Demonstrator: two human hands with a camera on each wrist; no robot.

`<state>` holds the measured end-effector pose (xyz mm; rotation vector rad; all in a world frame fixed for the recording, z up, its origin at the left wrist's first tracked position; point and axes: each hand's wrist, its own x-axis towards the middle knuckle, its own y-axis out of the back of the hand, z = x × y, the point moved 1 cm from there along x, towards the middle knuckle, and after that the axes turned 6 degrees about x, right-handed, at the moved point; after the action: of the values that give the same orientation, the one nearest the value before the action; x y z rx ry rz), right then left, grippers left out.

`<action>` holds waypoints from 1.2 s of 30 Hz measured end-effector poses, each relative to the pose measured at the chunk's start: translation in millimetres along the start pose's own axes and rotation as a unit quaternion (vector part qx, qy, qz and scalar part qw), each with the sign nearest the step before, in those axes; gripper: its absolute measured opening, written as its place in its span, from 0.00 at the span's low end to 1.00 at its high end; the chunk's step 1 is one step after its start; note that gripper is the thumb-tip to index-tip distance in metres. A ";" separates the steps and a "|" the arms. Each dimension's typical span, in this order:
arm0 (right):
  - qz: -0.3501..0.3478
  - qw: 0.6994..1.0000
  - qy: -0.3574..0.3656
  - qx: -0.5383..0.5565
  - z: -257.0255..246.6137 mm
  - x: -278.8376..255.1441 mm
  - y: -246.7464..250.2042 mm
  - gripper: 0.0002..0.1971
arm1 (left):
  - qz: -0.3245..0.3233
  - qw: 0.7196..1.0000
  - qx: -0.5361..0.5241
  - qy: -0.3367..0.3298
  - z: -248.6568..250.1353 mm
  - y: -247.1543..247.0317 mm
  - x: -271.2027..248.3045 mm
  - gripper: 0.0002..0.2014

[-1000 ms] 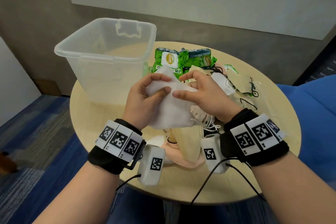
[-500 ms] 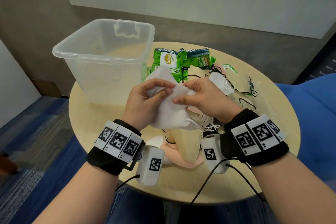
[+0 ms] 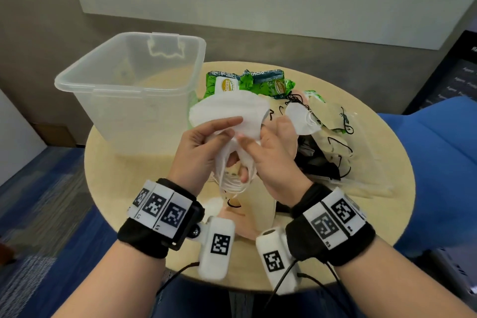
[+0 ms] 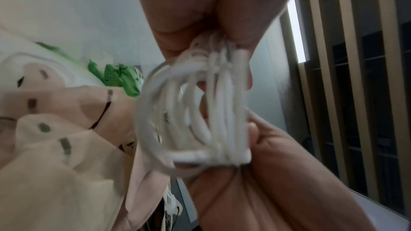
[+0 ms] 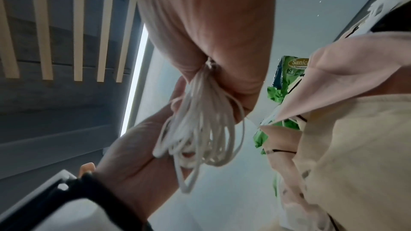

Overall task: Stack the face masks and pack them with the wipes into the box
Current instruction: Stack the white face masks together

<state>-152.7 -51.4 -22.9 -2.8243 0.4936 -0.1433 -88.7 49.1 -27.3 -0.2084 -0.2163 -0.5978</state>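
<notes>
Both hands hold a stack of white face masks [image 3: 229, 111] above the round table. My left hand [image 3: 206, 139] pinches the stack from the left, thumb on top. My right hand [image 3: 260, 147] grips it from the right. The white ear loops [image 3: 232, 183] hang bunched below the hands; the ear loops [image 4: 200, 111] and ear loops [image 5: 200, 129] fill both wrist views. Green wipes packs [image 3: 247, 84] lie behind the masks. The clear plastic box [image 3: 129, 85] stands at the back left, nothing visible inside. Beige and pink masks [image 3: 258, 209] lie under my wrists.
More loose masks, white, beige and black with black loops, are piled at the right of the table [image 3: 322, 137]. A clear bag [image 3: 361, 162] lies under them. A blue chair [image 3: 438, 162] stands to the right. Bare tabletop [image 3: 124, 175] shows front left.
The white mask stack has been lifted and tilted toward the box, its body now fanned out above my fingers. The ear loops now hang below between both hands.
</notes>
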 end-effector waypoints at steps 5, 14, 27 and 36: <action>-0.026 0.989 -0.031 -0.142 -13.7 7.5 27.7 0.05 | 0.044 0.999 0.002 0.022 -4.3 15.0 9.3 0.15; 0.064 0.684 -0.015 -0.726 -23.6 82.4 164.5 0.29 | 0.061 0.997 0.052 0.016 -10.7 18.4 14.1 0.14; 0.043 0.699 -0.018 -0.714 -19.5 95.4 179.3 0.20 | 0.061 0.996 0.058 -0.012 -15.8 0.5 43.6 0.18; 0.195 0.798 0.189 -0.538 -47.1 87.4 144.2 0.15 | 0.118 0.988 0.090 -0.032 -6.0 35.0 34.7 0.18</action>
<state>-123.5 -223.8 -13.8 -3.6434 1.7063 -0.4757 -39.8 57.4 -28.6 -0.0766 -0.3010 -0.3334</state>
